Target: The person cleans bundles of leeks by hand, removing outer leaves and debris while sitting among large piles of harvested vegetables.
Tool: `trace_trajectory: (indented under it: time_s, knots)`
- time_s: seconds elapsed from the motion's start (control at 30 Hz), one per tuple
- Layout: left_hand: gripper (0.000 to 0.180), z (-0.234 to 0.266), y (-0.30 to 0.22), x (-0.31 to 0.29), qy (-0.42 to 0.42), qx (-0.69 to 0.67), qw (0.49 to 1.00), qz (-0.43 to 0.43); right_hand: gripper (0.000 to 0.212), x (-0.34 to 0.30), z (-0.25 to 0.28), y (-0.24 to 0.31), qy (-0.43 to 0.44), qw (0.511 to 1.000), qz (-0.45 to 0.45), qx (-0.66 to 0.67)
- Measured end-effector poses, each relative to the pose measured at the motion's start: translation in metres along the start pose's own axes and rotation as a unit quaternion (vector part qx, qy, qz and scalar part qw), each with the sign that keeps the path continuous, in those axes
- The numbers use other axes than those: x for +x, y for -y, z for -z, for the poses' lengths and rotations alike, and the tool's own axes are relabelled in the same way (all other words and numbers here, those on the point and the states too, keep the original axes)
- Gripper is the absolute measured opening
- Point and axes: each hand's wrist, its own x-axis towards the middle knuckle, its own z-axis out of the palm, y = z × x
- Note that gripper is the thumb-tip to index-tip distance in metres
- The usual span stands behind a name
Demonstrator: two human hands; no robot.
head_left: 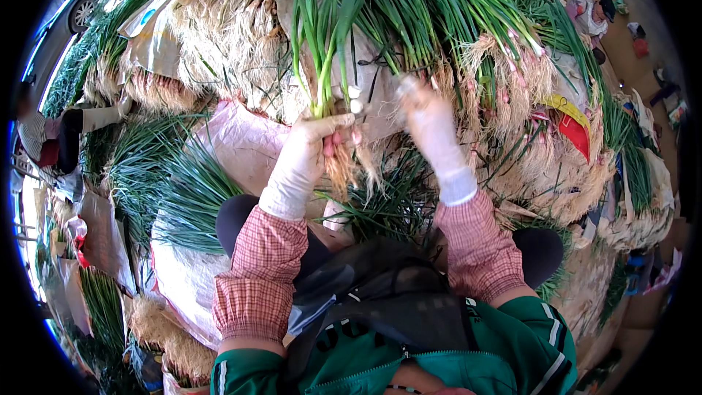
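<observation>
In a pale glove, my left hand (301, 152) is closed round a small bunch of green onions (324, 66). Their leaves point away from me, while reddish bulbs and stringy roots hang below the fist. To the right of the bunch, my right hand (430, 115), gloved too, is raised and smeared by motion. Its fingers cannot be made out, nor whether anything is in them. Beyond both hands lies a large heap of green onions (417, 7), roots turned toward me.
Dense onion roots (227, 47) cover the far left pile. Cut green leaves (197, 197) lie over a pale sack (238, 139) beside my knee. A red and yellow wrapper (574, 135) hangs at the right. Another person (51, 132) sits at far left, near a parked car (62, 36).
</observation>
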Motion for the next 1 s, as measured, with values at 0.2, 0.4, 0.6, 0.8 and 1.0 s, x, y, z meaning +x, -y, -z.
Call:
trace_trajectory:
  time_s: [0.2, 0.4, 0.6, 0.8, 1.0]
  knots:
    - [0.012, 0.008, 0.047, 0.022, -0.086, 0.079, 0.992, 0.037, 0.029, -0.008, -0.003, -0.031, 0.024, 0.935, 0.132, -0.330]
    - [0.017, 0.001, 0.042, 0.018, -0.103, 0.084, 0.990, 0.036, 0.031, -0.011, -0.018, -0.027, 0.062, 0.992, 0.042, 0.102]
    - [0.018, 0.018, 0.050, 0.022, -0.102, 0.117, 0.988, 0.028, 0.025, -0.007, -0.026, -0.010, 0.136, 0.954, -0.014, 0.267]
    - [0.016, 0.014, 0.044, 0.013, -0.074, 0.130, 0.988, 0.026, 0.022, 0.009, -0.045, -0.005, -0.018, 0.973, -0.035, 0.229]
    - [0.011, 0.019, 0.040, 0.020, -0.051, 0.114, 0.991, 0.041, 0.009, 0.013, -0.066, -0.009, 0.041, 0.763, -0.132, 0.632]
